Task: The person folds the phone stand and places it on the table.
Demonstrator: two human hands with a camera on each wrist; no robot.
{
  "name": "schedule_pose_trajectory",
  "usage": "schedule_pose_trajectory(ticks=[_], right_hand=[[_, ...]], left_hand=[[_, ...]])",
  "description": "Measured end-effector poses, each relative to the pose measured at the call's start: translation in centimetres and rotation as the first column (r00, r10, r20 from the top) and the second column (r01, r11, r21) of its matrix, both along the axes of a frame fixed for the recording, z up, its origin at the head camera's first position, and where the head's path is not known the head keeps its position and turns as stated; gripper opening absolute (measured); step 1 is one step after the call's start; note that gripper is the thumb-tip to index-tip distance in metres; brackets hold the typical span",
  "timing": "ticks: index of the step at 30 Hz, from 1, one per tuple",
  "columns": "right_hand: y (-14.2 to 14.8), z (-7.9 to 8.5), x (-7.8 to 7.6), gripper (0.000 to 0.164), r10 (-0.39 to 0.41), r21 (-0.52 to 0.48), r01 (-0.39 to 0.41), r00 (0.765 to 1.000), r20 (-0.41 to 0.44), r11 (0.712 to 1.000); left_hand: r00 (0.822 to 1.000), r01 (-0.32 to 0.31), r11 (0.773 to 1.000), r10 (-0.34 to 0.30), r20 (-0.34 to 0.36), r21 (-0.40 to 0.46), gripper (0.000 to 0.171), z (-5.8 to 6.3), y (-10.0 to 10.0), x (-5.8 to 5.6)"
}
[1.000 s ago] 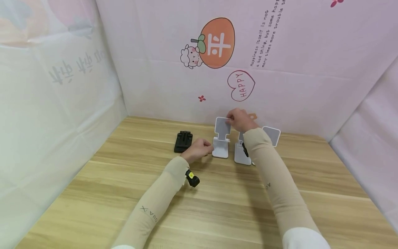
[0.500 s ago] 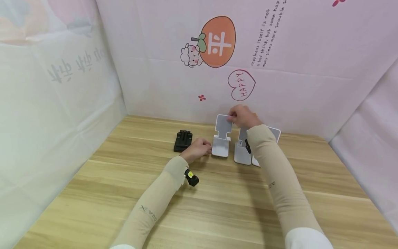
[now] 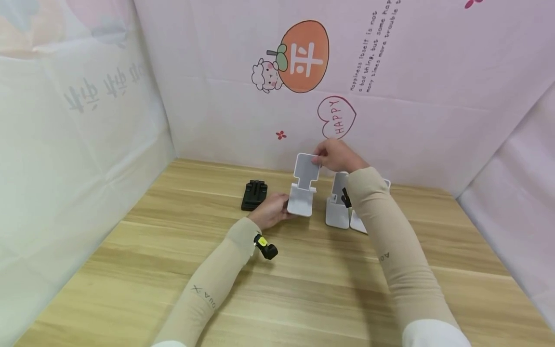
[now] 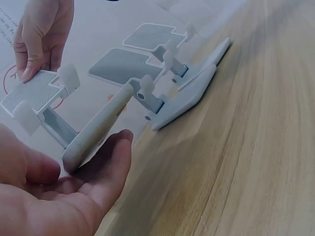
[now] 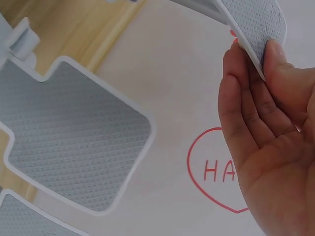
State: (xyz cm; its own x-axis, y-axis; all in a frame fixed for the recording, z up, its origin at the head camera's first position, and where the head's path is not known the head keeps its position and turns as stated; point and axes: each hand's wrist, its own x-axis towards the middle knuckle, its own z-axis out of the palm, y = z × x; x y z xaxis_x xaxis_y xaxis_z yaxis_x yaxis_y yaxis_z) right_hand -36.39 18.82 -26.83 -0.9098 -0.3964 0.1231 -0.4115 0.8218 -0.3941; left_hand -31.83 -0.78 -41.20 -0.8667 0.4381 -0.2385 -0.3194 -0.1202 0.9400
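A white phone stand [image 3: 300,201] with a grey padded plate is unfolded and lifted, its base tilted. My right hand [image 3: 338,155] pinches the upper right corner of that plate between thumb and fingers, as the right wrist view shows at the padded plate [image 5: 258,24]. Low on the left, my left hand [image 3: 270,210] grips the base edge. In the left wrist view the fingers of the left hand [image 4: 64,201] reach beneath the base [image 4: 96,130], with the thumb on its near side.
Right of the held stand, a second white stand [image 3: 337,213] and a third white stand [image 3: 359,223] are unfolded side by side, partly behind my right forearm. A black folded stand [image 3: 255,195] lies left on the wooden table [image 3: 303,289]. A printed cloth [image 3: 225,111] hangs behind.
The held stand has risen off the table and shifted slightly left, tilting. My left hand has moved from beside its base to gripping the base. My right hand has risen with the plate.
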Motion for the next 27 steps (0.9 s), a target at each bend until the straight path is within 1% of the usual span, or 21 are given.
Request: schedule_pose_trajectory(ticks=[6, 12, 18, 22, 27], right_hand=[[-0.3, 0.5, 0.5, 0.013, -0.024, -0.018, 0.025, 0.998, 0.059, 1.0], [-0.1, 0.0, 0.9, 0.019, -0.02, -0.036, 0.023, 0.996, 0.085, 0.999], [0.5, -0.8, 0.7, 0.024, 0.017, -0.079, -0.008, 0.993, 0.114, 0.997], [0.9, -1.3, 0.7, 0.03, 0.009, -0.131, 0.009, 0.991, 0.132, 0.991], [0.8, -2.2, 1.0, 0.036, 0.022, -0.143, 0.0, 0.988, 0.152, 0.99]], left_hand=[[0.998, -0.058, 0.998, 0.058, 0.028, 0.006, 0.044, 0.2, 0.4, 0.2], [0.994, -0.103, 0.995, 0.103, 0.021, -0.006, 0.041, -0.1, 0.5, 0.5], [0.995, -0.098, 0.995, 0.099, 0.019, -0.033, 0.041, -0.1, 0.4, 0.6], [0.995, -0.097, 0.994, 0.098, 0.011, -0.044, 0.041, 0.2, 0.3, 0.5], [0.995, -0.095, 0.994, 0.096, 0.011, -0.045, 0.04, 0.3, 0.4, 0.5]])
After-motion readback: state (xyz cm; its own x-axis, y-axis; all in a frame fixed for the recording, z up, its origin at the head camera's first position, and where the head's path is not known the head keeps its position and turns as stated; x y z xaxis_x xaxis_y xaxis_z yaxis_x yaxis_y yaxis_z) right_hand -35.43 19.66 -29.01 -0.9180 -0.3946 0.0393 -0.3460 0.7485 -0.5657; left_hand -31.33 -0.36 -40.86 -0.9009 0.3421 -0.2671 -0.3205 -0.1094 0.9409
